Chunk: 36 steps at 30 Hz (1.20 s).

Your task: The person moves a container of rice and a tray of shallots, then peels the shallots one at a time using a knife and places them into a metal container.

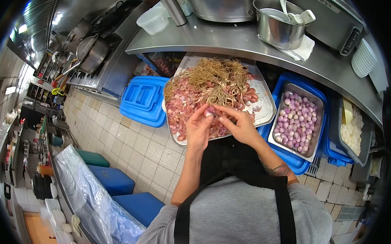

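Between the fingertips of my left hand (199, 129) and my right hand (239, 128) is a small purple shallot (209, 111), pinched from both sides. Both hands are closed on it above a metal tray (266, 116). Loose reddish skins (182, 106) cover the left and front of that tray. Behind my fingers lies a bundle of shallots (249, 95) with dry brown stalks (215, 76). To the right, a deep steel pan (320, 107) holds many peeled purple shallots (296, 118). My fingers partly hide the shallot I hold.
A blue lid (143, 100) is left of the tray. Beyond runs a steel counter (227, 39) with a pot of utensils (278, 33) and a plastic tub (153, 21). At far right, a grey bin (364, 152) holds pale pieces (351, 131). Blue bins (138, 208) stand behind on the left.
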### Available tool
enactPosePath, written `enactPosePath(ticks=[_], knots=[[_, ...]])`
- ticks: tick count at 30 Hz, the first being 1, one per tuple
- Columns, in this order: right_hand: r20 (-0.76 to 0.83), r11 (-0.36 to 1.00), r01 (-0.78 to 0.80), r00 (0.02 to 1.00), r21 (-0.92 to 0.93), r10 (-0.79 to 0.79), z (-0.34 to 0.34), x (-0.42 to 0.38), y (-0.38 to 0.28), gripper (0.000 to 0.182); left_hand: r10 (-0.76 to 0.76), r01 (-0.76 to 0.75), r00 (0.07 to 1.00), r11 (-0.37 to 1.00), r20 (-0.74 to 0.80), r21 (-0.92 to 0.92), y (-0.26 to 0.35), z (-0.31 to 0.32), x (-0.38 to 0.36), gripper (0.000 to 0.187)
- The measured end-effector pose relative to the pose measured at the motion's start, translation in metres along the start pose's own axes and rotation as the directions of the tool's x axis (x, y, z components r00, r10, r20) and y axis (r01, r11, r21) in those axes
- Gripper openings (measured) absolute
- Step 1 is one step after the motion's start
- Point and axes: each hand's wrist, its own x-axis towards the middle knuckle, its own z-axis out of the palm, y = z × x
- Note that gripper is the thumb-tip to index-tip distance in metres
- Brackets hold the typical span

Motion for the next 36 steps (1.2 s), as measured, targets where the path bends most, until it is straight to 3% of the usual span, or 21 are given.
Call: enactPosePath(ticks=[1, 4, 10, 13, 16, 17, 21, 25, 29, 36], knots=[[0.003, 0.996, 0.085, 0.996, -0.036, -0.085, 0.001, 0.0, 0.0, 0.038, 0.019, -0.018, 1.0, 0.999, -0.003, 0.038, -0.001, 0.001, 0.0, 0.042], [-0.007, 0.995, 0.1, 0.995, 0.003, -0.1, 0.0, 0.001, -0.005, 0.037, 0.044, -0.046, 0.999, 0.991, 0.017, 0.124, 0.0, -0.001, 0.001, 0.041], [0.0, 0.992, 0.088, 0.996, -0.088, -0.088, -0.001, 0.002, 0.001, 0.03, 0.072, -0.08, 0.996, 0.981, 0.054, 0.177, -0.001, -0.005, 0.001, 0.04], [0.02, 0.993, -0.043, 0.999, 0.11, 0.041, 0.001, 0.002, 0.011, 0.028, 0.066, -0.078, 0.995, 0.978, 0.07, 0.191, -0.001, -0.007, 0.0, 0.04], [0.147, 0.837, -0.258, 0.966, 0.482, 0.213, -0.01, 0.008, 0.023, 0.027, 0.037, -0.062, 0.992, 0.977, 0.123, 0.204, 0.002, -0.005, -0.001, 0.043], [0.091, 0.832, -0.219, 0.975, 0.51, 0.201, -0.009, 0.011, 0.031, 0.027, 0.025, -0.056, 0.989, 0.977, 0.149, 0.205, 0.004, -0.002, -0.001, 0.045], [-0.02, 0.917, -0.207, 0.974, 0.342, 0.227, -0.014, 0.012, 0.032, 0.027, 0.041, -0.052, 0.992, 0.995, 0.123, 0.088, 0.011, 0.012, -0.001, 0.047], [-0.021, 1.0, -0.026, 0.999, 0.006, 0.026, -0.012, 0.004, 0.006, 0.032, 0.087, -0.094, 0.995, 0.985, 0.055, 0.144, 0.002, -0.002, 0.006, 0.043], [-0.037, 0.982, 0.16, 0.986, -0.104, -0.165, -0.005, 0.001, 0.003, 0.032, 0.119, -0.126, 0.992, 0.975, 0.047, 0.181, 0.003, -0.001, 0.005, 0.039], [-0.055, 0.98, 0.152, 0.985, -0.132, -0.161, -0.003, 0.002, -0.003, 0.028, 0.109, -0.114, 0.993, 0.972, 0.036, 0.207, 0.004, 0.0, 0.004, 0.038]])
